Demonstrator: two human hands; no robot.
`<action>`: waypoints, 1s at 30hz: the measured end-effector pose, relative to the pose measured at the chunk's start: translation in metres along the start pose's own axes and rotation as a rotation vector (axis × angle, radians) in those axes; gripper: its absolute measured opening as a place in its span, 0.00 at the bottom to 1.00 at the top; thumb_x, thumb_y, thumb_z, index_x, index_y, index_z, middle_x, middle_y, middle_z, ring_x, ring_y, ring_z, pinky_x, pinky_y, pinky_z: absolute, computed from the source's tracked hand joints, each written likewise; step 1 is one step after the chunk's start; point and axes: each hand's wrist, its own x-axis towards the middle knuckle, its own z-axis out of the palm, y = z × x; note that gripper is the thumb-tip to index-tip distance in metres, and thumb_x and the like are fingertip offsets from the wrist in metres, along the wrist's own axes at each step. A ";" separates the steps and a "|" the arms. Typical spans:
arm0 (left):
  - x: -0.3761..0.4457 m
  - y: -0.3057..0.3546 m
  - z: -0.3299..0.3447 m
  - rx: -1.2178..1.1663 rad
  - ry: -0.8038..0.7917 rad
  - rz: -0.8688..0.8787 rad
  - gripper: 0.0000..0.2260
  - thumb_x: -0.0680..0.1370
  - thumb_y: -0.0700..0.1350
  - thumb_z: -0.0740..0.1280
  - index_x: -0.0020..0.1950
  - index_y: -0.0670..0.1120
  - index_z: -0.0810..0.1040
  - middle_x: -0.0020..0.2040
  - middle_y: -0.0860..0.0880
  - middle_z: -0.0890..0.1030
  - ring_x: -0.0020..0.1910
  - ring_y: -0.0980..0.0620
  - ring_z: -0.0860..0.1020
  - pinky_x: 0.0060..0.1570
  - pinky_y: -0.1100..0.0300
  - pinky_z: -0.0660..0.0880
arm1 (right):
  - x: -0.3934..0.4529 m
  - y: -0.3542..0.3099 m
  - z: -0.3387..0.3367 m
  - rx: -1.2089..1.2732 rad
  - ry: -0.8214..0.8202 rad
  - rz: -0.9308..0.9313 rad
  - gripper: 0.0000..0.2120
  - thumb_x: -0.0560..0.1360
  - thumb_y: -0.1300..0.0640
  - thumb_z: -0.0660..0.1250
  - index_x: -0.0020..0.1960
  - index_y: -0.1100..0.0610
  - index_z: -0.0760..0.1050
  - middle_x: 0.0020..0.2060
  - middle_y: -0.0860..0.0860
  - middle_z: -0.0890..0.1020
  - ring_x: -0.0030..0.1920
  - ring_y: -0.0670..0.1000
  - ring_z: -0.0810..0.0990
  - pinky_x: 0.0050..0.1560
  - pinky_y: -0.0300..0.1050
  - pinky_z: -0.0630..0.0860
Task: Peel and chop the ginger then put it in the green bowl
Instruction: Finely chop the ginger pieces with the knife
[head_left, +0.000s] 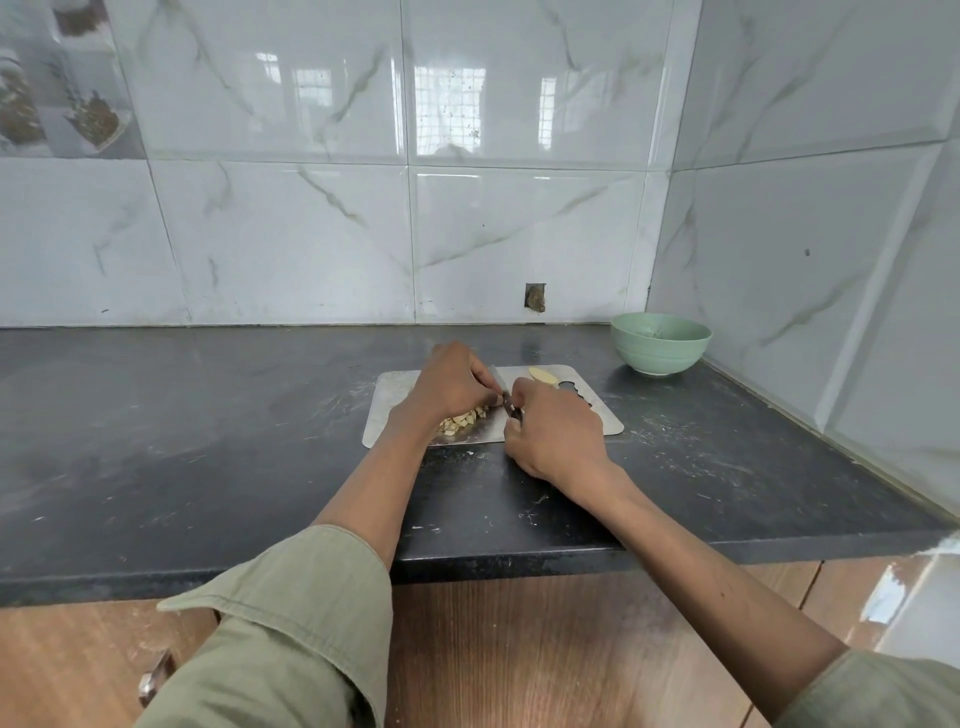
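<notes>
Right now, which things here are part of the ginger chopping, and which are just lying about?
Part of the job:
- chopped ginger on the steel board
- peeled ginger piece, uncut
- knife, gripped by the right hand
- left hand, over the chopped pile
- green bowl

Just there:
- dark counter
- drawer handle

— What sort of room am I working in?
— I'd say a home kitchen: dark stone countertop (208, 415) under my hands, glossy marble-patterned wall tiles (291, 239) beyond them, wooden cabinet fronts (519, 649) below.
</notes>
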 end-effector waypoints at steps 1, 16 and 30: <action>0.000 0.000 0.000 0.000 -0.003 -0.003 0.05 0.69 0.37 0.80 0.39 0.47 0.89 0.33 0.53 0.86 0.33 0.61 0.82 0.44 0.54 0.84 | -0.001 -0.002 0.000 -0.015 0.011 0.002 0.10 0.76 0.55 0.62 0.57 0.52 0.74 0.49 0.54 0.81 0.55 0.59 0.77 0.45 0.49 0.67; 0.002 -0.002 -0.003 -0.015 -0.018 -0.030 0.07 0.68 0.37 0.81 0.40 0.49 0.89 0.33 0.53 0.86 0.38 0.52 0.86 0.48 0.52 0.84 | -0.007 0.000 0.000 0.062 0.056 0.042 0.10 0.78 0.52 0.62 0.58 0.54 0.72 0.51 0.56 0.79 0.52 0.60 0.78 0.44 0.51 0.69; 0.000 -0.001 -0.001 -0.015 0.003 -0.027 0.08 0.68 0.36 0.81 0.38 0.48 0.89 0.31 0.55 0.85 0.34 0.56 0.83 0.42 0.55 0.83 | -0.006 -0.003 -0.003 0.053 -0.010 0.030 0.09 0.77 0.55 0.63 0.57 0.52 0.74 0.45 0.53 0.74 0.54 0.60 0.76 0.46 0.49 0.68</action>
